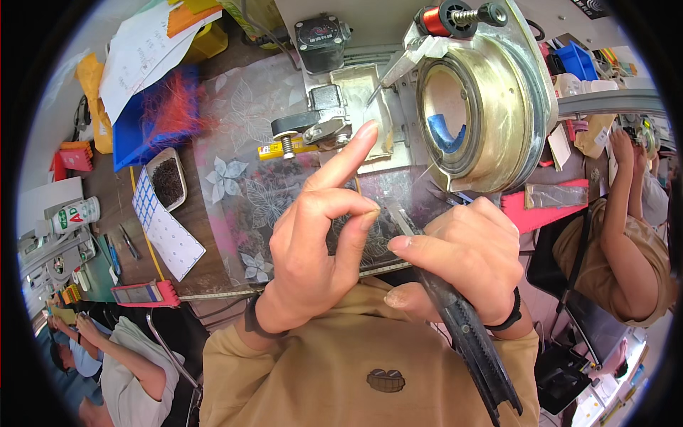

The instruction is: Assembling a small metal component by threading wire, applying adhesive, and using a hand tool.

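My left hand (313, 242) is raised at the front edge of the bench, with the thumb and a finger pinched together and the index finger pointing up. Whatever the pinch holds, if anything, is too small to make out. Close beside it, my right hand (462, 256) grips a long black tool (462, 324) with two grooved legs hanging toward my lap. Its narrow metal tip (400, 220) points at the left fingertips. Beyond both hands stands a machine with a large brass-coloured ring (491, 114); a curved blue piece (446, 134) sits inside the ring.
A red wire spool (440, 20) tops the machine. At its left is a clamp arm with a black roller (295, 124). A blue bin (153, 121) of tangled red wire and a white tray (168, 178) of dark bits lie left. Other people sit on both sides.
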`<state>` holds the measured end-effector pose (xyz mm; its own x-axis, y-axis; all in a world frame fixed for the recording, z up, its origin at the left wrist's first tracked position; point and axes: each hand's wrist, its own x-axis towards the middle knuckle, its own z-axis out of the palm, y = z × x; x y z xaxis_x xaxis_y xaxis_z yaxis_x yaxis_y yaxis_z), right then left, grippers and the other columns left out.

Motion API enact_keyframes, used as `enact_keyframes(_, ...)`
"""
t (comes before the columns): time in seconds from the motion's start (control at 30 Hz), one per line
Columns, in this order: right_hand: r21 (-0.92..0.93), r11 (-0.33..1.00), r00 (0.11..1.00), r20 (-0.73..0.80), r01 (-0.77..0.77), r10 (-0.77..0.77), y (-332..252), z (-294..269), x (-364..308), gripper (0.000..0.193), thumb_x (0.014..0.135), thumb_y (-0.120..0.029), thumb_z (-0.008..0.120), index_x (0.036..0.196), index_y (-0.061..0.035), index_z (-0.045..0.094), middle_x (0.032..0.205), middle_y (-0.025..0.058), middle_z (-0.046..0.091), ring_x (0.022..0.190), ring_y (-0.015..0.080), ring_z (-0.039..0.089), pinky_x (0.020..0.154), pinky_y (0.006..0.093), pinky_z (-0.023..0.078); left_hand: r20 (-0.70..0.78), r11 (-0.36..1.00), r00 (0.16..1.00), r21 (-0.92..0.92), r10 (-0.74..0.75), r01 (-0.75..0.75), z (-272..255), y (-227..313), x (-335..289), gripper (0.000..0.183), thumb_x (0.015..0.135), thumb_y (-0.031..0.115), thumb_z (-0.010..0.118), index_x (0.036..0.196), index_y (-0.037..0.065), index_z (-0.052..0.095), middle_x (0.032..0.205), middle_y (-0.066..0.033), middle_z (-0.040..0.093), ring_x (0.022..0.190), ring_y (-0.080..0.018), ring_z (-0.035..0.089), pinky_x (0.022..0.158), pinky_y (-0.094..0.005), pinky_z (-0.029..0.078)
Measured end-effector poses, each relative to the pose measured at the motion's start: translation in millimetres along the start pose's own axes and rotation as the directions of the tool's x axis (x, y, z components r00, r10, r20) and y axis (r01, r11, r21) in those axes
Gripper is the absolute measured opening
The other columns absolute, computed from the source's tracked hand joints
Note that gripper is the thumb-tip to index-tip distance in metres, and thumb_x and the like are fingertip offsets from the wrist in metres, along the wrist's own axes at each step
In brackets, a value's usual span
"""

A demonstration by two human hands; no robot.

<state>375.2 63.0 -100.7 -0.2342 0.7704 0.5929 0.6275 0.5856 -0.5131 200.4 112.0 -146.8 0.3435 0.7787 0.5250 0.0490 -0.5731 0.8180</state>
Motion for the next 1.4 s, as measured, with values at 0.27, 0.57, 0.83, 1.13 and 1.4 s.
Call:
enact_keyframes(0.27, -0.053, 0.999, 1.000, -0.010, 0.009, -0.009, -3, 2, 1, 0.037, 0.072, -0.037, 0.081, 0.089, -0.0065, 0.069, 0.060, -0.0038, 0.045, 0.047, 0.0116, 0.044, 0.047, 0.0274, 0.023, 0.002, 1.000, 1.000, 0.008, 0.008, -0.008, 1, -1, 1, 0.019, 0.088, -0.006, 0.065, 0.100, 0.000, 0.051, 0.134, -0.0363, 0.054, 0.125, -0.0431, 0.058, 0.099, -0.0405, 0.049)
enact_keyframes(0.57, -0.162, 0.985, 0.998, -0.031, 0.053, -0.059, -2, 10, 1, 0.031, 0.066, -0.032, 0.080, 0.080, -0.0084, 0.065, 0.058, -0.0045, 0.036, 0.046, 0.0105, 0.039, 0.047, 0.0273, 0.021, 0.001, 1.000, 1.000, 0.022, 0.021, -0.021, -1, 2, 2, 0.020, 0.087, -0.007, 0.066, 0.098, 0.000, 0.051, 0.131, -0.0376, 0.055, 0.122, -0.0440, 0.060, 0.097, -0.0406, 0.050)
enact_keyframes(0.83, -0.171, 0.985, 0.999, -0.032, 0.032, -0.038, -6, 9, 3, 0.034, 0.065, -0.034, 0.080, 0.080, -0.0090, 0.065, 0.059, -0.0048, 0.036, 0.046, 0.0100, 0.039, 0.047, 0.0272, 0.020, 0.015, 0.999, 1.000, 0.043, 0.022, -0.022, -2, 2, 2, 0.019, 0.086, -0.007, 0.066, 0.097, -0.001, 0.051, 0.131, -0.0380, 0.055, 0.120, -0.0440, 0.061, 0.095, -0.0393, 0.051)
enact_keyframes(1.13, -0.134, 0.990, 0.999, 0.011, 0.042, -0.041, -13, 1, 3, 0.038, 0.073, -0.043, 0.079, 0.083, -0.0097, 0.065, 0.059, -0.0045, 0.035, 0.047, 0.0093, 0.039, 0.047, 0.0267, 0.019, 0.049, 0.998, 0.999, 0.062, 0.016, -0.019, -5, 2, 4, 0.020, 0.085, -0.006, 0.066, 0.097, 0.001, 0.051, 0.133, -0.0357, 0.055, 0.119, -0.0435, 0.062, 0.102, -0.0463, 0.047)
enact_keyframes(1.4, -0.173, 0.983, 0.998, -0.002, 0.061, -0.062, -14, 2, 3, 0.037, 0.073, -0.043, 0.078, 0.081, -0.0104, 0.064, 0.061, -0.0045, 0.035, 0.047, 0.0094, 0.037, 0.047, 0.0268, 0.018, 0.058, 0.998, 0.998, 0.064, 0.011, -0.015, -5, 0, 3, 0.021, 0.084, -0.006, 0.066, 0.097, 0.001, 0.051, 0.134, -0.0349, 0.055, 0.119, -0.0432, 0.061, 0.104, -0.0491, 0.046)
